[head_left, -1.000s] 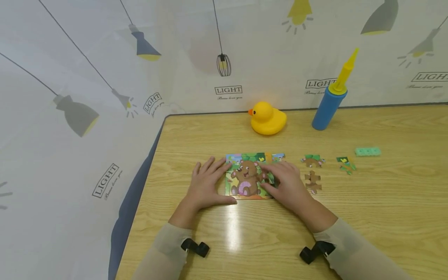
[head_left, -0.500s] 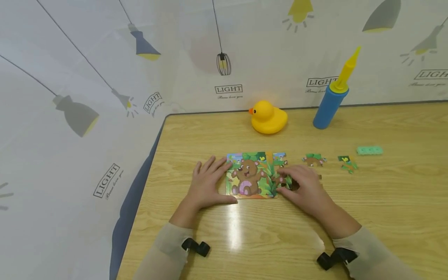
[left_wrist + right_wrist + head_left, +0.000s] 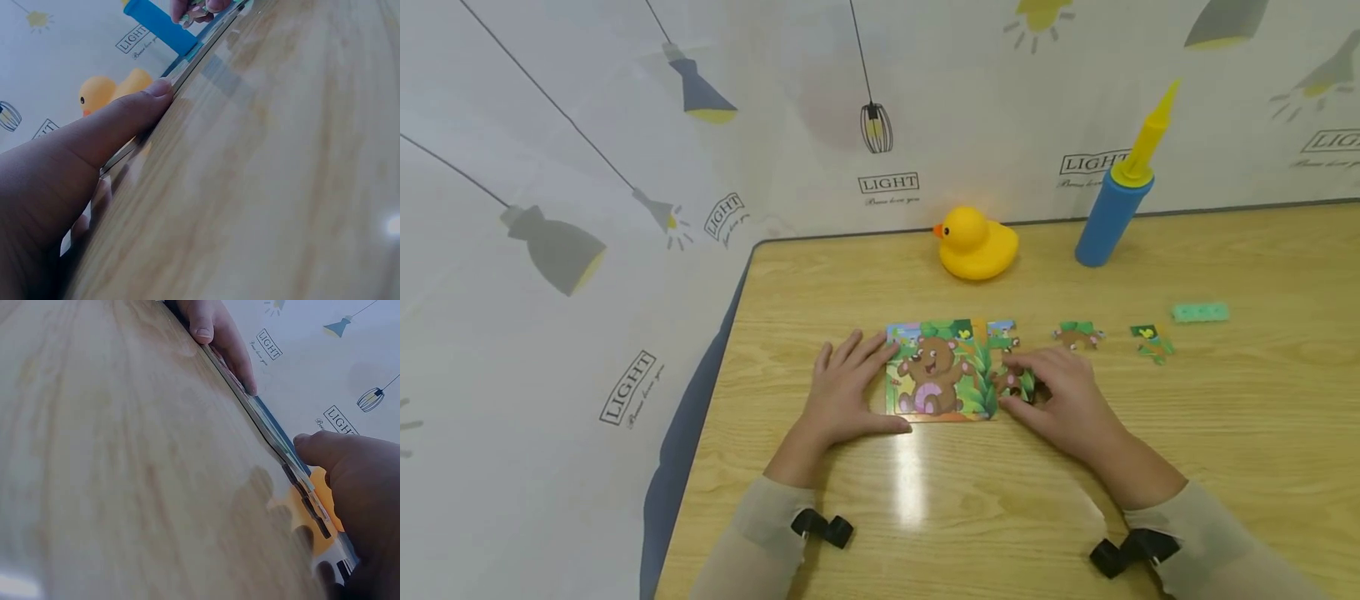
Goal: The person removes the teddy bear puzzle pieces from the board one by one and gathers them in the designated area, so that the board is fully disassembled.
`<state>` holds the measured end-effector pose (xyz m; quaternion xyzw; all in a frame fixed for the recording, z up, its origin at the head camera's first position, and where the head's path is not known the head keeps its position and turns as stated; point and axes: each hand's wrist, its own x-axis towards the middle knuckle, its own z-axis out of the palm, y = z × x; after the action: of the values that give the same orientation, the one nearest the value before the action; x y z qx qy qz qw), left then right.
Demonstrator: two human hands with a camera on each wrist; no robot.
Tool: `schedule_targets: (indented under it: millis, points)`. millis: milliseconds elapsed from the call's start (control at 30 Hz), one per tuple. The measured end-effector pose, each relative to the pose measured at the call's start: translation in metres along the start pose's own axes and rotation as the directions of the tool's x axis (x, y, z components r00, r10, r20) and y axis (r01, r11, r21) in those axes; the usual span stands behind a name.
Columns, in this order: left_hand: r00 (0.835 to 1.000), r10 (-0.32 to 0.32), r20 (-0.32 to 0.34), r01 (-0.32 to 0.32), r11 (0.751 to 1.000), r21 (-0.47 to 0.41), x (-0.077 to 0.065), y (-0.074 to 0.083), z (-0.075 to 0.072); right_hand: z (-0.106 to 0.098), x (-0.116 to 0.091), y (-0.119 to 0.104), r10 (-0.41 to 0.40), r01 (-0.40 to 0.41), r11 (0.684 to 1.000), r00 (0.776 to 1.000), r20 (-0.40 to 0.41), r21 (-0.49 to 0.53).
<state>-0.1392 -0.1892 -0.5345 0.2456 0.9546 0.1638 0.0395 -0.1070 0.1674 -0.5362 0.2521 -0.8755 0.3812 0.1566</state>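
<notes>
A jigsaw puzzle (image 3: 936,371) with a smiling brown bear lies flat on the wooden table in the head view. My left hand (image 3: 844,396) rests at its left side, fingers spread and fairly straight, fingertips at the upper left edge and thumb along the bottom edge. Just right of the puzzle, my right hand (image 3: 1063,404) pinches a brown and green puzzle piece (image 3: 1013,383) between thumb and fingers. In the left wrist view the right fingertips (image 3: 216,5) show around a small piece. A blue puzzle piece (image 3: 1002,333) lies by the puzzle's upper right corner.
Two more loose groups of puzzle pieces, one brown and green (image 3: 1077,333) and one with a yellow bird (image 3: 1152,342), lie to the right. Beyond them is a mint green block (image 3: 1200,312). A yellow rubber duck (image 3: 977,246) and a blue hand pump (image 3: 1108,221) stand near the wall.
My right hand has moved right, off the puzzle, uncovering its leafy right side. A brown piece on the table to the right is now hidden behind that hand. The left hand stays put.
</notes>
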Motion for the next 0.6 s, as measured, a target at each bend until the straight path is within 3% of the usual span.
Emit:
schedule_targets:
  millis: [400,600]
  points:
    - [1.000,0.017,-0.025,-0.017,1.000,-0.010,-0.0005,0.0019,-0.0033,-0.0038,0.0016,-0.0040,0.034,-0.034,0.999,0.999,0.015,0.010]
    - [1.000,0.000,-0.003,0.000,1.000,-0.011,-0.0014,0.0002,-0.0011,-0.0030,0.0009,-0.0032,0.037,-0.037,0.999,0.999,0.007,0.011]
